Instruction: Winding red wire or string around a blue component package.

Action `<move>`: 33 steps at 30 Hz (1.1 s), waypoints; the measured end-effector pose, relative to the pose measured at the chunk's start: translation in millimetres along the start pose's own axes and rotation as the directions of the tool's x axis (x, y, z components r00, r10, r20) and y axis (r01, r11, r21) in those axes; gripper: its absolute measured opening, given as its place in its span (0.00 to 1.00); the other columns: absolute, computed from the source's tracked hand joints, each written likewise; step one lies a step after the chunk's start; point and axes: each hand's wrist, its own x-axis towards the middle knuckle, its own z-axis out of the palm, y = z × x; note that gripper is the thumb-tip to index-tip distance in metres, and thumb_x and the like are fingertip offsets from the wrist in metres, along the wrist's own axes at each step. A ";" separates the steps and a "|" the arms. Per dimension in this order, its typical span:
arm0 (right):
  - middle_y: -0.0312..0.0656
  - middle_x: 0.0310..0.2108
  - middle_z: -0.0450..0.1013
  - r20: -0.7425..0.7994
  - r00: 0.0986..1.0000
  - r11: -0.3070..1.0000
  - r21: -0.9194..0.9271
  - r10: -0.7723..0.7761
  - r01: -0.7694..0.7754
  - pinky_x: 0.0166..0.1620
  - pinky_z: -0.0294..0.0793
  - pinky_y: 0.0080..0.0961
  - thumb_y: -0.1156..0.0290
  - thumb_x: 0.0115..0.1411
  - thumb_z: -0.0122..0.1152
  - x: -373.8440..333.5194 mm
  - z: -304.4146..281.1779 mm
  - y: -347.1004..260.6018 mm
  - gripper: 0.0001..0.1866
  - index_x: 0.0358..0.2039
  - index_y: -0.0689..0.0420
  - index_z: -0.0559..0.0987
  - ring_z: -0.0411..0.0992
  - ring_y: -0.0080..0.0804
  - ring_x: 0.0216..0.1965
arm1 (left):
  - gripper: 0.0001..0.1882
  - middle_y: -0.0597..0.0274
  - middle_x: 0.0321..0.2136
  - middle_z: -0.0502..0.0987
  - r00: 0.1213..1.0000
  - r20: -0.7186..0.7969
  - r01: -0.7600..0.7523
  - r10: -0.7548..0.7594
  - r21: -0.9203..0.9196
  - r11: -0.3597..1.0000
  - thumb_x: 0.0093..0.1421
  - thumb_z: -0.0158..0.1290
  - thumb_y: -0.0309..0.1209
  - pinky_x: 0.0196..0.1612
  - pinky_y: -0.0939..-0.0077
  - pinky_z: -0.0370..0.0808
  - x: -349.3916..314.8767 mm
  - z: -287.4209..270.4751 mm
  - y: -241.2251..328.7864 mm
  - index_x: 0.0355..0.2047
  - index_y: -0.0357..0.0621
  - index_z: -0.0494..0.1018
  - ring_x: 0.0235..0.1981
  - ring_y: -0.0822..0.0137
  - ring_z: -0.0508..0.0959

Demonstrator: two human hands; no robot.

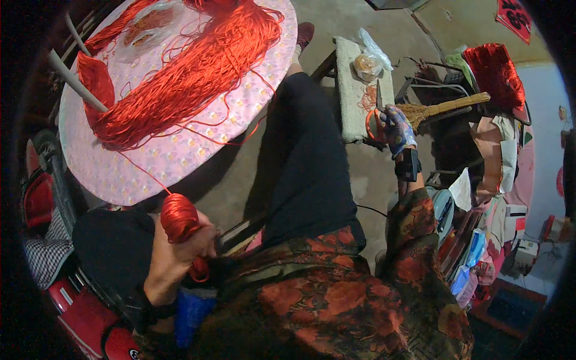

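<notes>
In the head view, the left hand (pixel 174 255) is closed around the red bundle (pixel 179 216), held low beside the lap; its lower end shows beneath the hand. A single strand runs from the bundle up to the red skein (pixel 198 84) on the round table (pixel 138 180). The right hand (pixel 397 129), in a patterned glove, has its fingers curled at the orange-handled scissors (pixel 378 99) over the bench (pixel 354 102); I cannot tell how firmly it grips them.

The palm side of the right hand is hidden, as are some left fingertips. The skein's far end is cut off by the upper edge. Grey tubes (pixel 77 79) stand in front of its left part.

A clear bag (pixel 372 60) sits on the bench, and a broom (pixel 453 108) lies just right of the gloved hand.
</notes>
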 end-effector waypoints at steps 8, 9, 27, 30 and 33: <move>0.40 0.39 0.75 0.234 0.972 0.993 0.111 0.008 -0.035 0.35 0.73 0.23 0.71 0.62 0.56 -3.7 -13.4 -4.0 0.10 0.43 0.59 0.75 0.74 0.28 0.33 | 0.05 0.64 0.16 0.72 0.999 0.024 -0.038 0.039 -0.062 0.997 0.53 0.58 0.25 0.20 0.80 0.69 3.5 0.0 -2.5 0.25 0.38 0.72 0.16 0.73 0.72; 0.40 0.38 0.75 0.232 0.972 0.995 0.092 0.024 -0.047 0.34 0.73 0.23 0.71 0.62 0.56 -10.5 -5.5 -7.5 0.10 0.43 0.59 0.75 0.74 0.28 0.33 | 0.05 0.64 0.16 0.72 0.999 0.020 -0.036 0.037 -0.060 0.998 0.53 0.58 0.25 0.20 0.80 0.69 2.7 -0.1 -2.1 0.25 0.38 0.72 0.16 0.73 0.72; 0.45 0.37 0.78 0.110 0.941 -0.173 -0.983 -0.320 0.056 0.44 0.75 0.37 0.58 0.55 0.57 -26.1 18.0 -14.6 0.14 0.37 0.50 0.82 0.76 0.45 0.40 | 0.07 0.63 0.16 0.72 0.998 0.012 -0.059 0.060 -0.057 0.997 0.53 0.59 0.27 0.19 0.82 0.69 1.5 -1.7 -0.9 0.25 0.37 0.72 0.15 0.72 0.74; 0.46 0.38 0.77 0.104 0.965 -0.242 -0.969 -0.240 0.044 0.44 0.75 0.37 0.58 0.54 0.57 -24.0 22.7 -21.4 0.14 0.38 0.49 0.82 0.76 0.45 0.41 | 0.07 0.63 0.16 0.72 0.999 -0.005 -0.049 0.049 -0.072 0.996 0.53 0.58 0.26 0.20 0.82 0.69 1.5 -1.0 0.2 0.24 0.37 0.72 0.15 0.73 0.74; 0.47 0.37 0.77 -0.015 0.989 -0.199 -0.979 -0.147 -0.045 0.44 0.75 0.36 0.57 0.52 0.58 -10.7 19.5 -25.3 0.16 0.37 0.50 0.83 0.76 0.45 0.40 | 0.07 0.64 0.16 0.72 0.999 0.018 -0.048 0.049 -0.074 0.996 0.53 0.59 0.26 0.20 0.81 0.69 3.6 -2.1 -1.0 0.24 0.37 0.72 0.15 0.73 0.73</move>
